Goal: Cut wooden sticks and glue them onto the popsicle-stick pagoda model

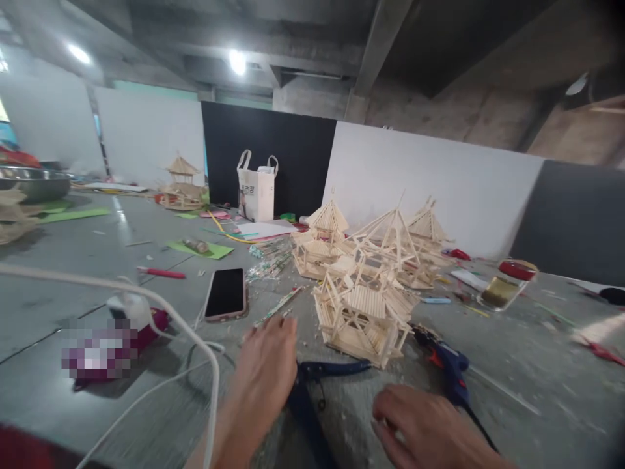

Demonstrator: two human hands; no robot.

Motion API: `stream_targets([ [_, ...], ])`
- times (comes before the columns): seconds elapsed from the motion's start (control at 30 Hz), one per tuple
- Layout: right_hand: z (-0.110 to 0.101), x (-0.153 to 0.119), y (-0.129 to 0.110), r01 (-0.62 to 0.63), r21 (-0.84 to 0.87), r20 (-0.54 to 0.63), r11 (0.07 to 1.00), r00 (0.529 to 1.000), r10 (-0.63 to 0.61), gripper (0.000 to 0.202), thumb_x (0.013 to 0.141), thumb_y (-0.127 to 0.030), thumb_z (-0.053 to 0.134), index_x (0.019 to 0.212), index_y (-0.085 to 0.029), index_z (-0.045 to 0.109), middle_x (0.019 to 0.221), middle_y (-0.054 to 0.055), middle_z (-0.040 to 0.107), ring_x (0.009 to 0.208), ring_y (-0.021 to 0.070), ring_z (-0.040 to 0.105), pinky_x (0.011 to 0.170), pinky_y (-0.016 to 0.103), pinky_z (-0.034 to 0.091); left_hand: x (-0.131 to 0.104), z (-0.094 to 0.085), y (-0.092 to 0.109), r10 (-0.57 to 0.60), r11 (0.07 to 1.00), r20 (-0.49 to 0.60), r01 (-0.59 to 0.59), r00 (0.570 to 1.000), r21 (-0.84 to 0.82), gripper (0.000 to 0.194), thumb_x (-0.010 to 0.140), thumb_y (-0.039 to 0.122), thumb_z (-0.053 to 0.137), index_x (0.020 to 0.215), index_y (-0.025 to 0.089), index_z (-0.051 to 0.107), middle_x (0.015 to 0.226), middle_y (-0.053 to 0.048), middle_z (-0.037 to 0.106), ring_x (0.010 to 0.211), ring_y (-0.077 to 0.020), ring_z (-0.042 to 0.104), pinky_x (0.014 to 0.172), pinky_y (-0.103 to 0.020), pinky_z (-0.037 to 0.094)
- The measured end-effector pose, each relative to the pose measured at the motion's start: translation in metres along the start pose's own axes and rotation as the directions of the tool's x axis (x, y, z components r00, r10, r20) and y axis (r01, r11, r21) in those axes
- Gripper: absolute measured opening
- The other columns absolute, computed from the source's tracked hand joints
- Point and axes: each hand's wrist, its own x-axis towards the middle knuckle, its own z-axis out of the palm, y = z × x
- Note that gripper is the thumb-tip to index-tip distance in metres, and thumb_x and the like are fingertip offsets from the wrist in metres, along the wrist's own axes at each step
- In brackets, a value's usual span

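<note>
My left hand [268, 352] is palm down on the table, its fingers bent and close together beside a few thin sticks [283, 305]; whatever lies under the fingertips is hidden. Against its right side are pliers or cutters with dark blue handles [312, 417], spread apart, their jaws covered by the hand. My right hand [415, 420] is loosely curled over the table to the right of the handles, with nothing visible in it. Ahead of both hands stands a small pavilion model made of wooden sticks [366, 306], without a peaked top. A blue glue gun [452, 374] lies right of it.
Further stick pavilions with pointed roofs [327, 225] stand behind. At left are a phone [226, 294], a purple power strip [153, 326], a white cable [195, 332] and a red pen [161, 272]. A red-lidded jar [508, 286] and a white bag [256, 194] stand farther off.
</note>
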Motion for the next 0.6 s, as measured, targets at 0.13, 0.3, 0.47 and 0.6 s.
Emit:
stream_targets([
  [0.13, 0.002, 0.021, -0.030, 0.061, -0.040, -0.104, 0.997, 0.992, -0.065, 0.017, 0.078, -0.014, 0.051, 0.091, -0.014, 0.062, 0.081, 0.009, 0.060, 0.071, 0.0261, 0.060, 0.057, 0.037, 0.052, 0.007, -0.006, -0.026, -0.023, 0.998, -0.008, 0.024, 1.000, 0.058, 0.026, 0.085, 0.008, 0.037, 0.095, 0.014, 0.061, 0.088, -0.011, 0.065, 0.086, -0.0234, 0.061, 0.072, -0.032, 0.044],
  [0.3, 0.023, 0.044, -0.050, 0.151, 0.007, -0.318, 0.988, 0.937, -0.141, 0.031, 0.067, -0.028, 0.069, 0.092, -0.011, 0.064, 0.088, 0.011, 0.060, 0.080, 0.0292, 0.056, 0.065, 0.043, 0.053, 0.029, -0.004, -0.038, -0.057, 0.995, 0.004, 0.057, 0.998, 0.080, 0.018, 0.088, 0.015, 0.045, 0.086, 0.012, 0.062, 0.086, -0.009, 0.066, 0.085, -0.0219, 0.062, 0.072, -0.036, 0.047],
  [0.47, 0.031, 0.046, -0.043, 0.186, 0.000, -0.413, 0.982, 0.895, -0.170, 0.035, 0.063, -0.033, 0.075, 0.089, -0.013, 0.065, 0.084, 0.008, 0.061, 0.075, 0.0256, 0.056, 0.065, 0.037, 0.052, 0.046, 0.013, -0.019, 0.000, 1.000, 0.080, 0.001, 0.997, -0.010, 0.019, 0.087, 0.029, 0.055, 0.091, 0.012, 0.061, 0.093, -0.002, 0.064, 0.086, -0.0179, 0.061, 0.077, -0.037, 0.050],
  [0.6, 0.032, 0.033, -0.029, 0.206, 0.013, -0.376, 0.978, 0.908, -0.187, 0.024, 0.072, -0.031, 0.066, 0.088, -0.015, 0.063, 0.083, 0.006, 0.059, 0.073, 0.0220, 0.056, 0.061, 0.031, 0.049, 0.054, 0.029, -0.018, 0.019, 0.990, 0.092, -0.006, 0.996, -0.144, 0.013, 0.086, 0.024, 0.055, 0.081, 0.014, 0.061, 0.084, -0.002, 0.064, 0.082, -0.0172, 0.061, 0.076, -0.036, 0.048],
])
